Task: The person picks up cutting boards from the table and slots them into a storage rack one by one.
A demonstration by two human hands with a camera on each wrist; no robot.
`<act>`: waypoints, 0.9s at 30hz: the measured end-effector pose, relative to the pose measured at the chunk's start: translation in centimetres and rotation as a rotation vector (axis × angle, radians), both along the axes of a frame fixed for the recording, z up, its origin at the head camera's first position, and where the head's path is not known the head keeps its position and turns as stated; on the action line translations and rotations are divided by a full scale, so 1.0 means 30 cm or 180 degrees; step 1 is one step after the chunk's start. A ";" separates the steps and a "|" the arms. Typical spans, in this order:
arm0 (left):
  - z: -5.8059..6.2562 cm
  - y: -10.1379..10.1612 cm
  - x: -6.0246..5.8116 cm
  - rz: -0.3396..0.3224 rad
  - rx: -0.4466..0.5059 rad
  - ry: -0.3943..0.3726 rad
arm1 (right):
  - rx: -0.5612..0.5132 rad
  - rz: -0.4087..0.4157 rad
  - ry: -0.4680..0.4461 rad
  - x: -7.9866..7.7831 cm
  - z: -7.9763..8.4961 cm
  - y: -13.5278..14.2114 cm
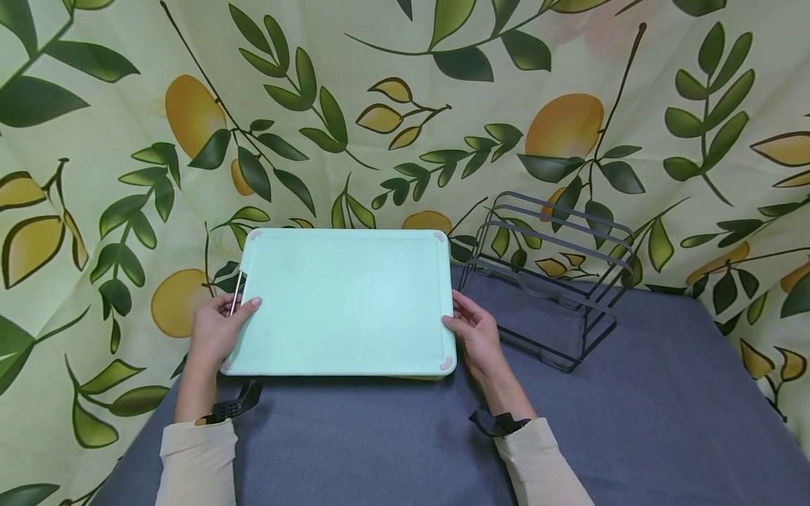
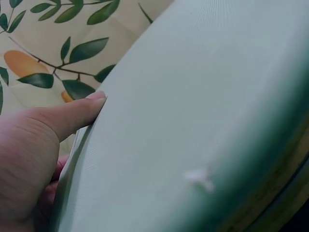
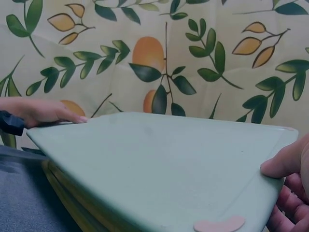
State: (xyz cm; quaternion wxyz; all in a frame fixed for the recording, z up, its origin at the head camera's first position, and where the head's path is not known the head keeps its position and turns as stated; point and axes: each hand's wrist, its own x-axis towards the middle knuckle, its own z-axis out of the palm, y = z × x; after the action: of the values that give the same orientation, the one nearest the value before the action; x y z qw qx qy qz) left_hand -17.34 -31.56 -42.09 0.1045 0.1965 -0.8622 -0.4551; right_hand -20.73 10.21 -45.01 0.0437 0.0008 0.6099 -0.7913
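Note:
A mint-green cutting board [image 1: 348, 302] with pink corners is held tilted over the cloth-covered table. My left hand [image 1: 215, 327] grips its left edge, thumb on the top face and fingers behind, beside a thin metal handle [image 1: 237, 292]. On the opposite edge, my right hand [image 1: 477, 334] pinches the board the same way; its thumb [image 3: 280, 164] presses the face in the right wrist view. Under the green board, yellowish board-like edges [image 3: 72, 193] show in the right wrist view. How many layers lie there is hidden.
A black wire rack [image 1: 538, 346] with several upright loops stands right of the board, close to my right hand. Dark blue-grey cloth [image 1: 354, 443] covers the table. A leaf-and-fruit patterned curtain [image 1: 392, 56] hangs behind.

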 end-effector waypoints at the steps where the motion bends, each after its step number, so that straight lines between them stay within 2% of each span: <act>1: 0.003 -0.001 0.000 0.0004 -0.0007 0.0017 | 0.0009 0.0003 0.0012 0.000 0.003 0.000; 15: 0.030 0.006 0.017 0.0076 0.0017 0.0179 | 0.0137 -0.0019 0.0010 0.012 0.039 0.006; 23: 0.053 0.010 0.030 0.0104 -0.0022 0.0419 | 0.0285 -0.0091 -0.0017 0.018 0.064 0.004; 27: 0.066 0.014 0.031 0.0099 -0.0013 0.0430 | 0.0347 -0.0133 -0.0015 0.025 0.083 0.006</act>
State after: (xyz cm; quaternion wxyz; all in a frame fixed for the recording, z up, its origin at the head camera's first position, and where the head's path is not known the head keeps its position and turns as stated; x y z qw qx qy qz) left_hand -16.40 -31.14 -40.12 0.1698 0.1784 -0.8510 -0.4638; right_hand -19.99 10.41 -42.53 0.0285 0.0178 0.6518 -0.7577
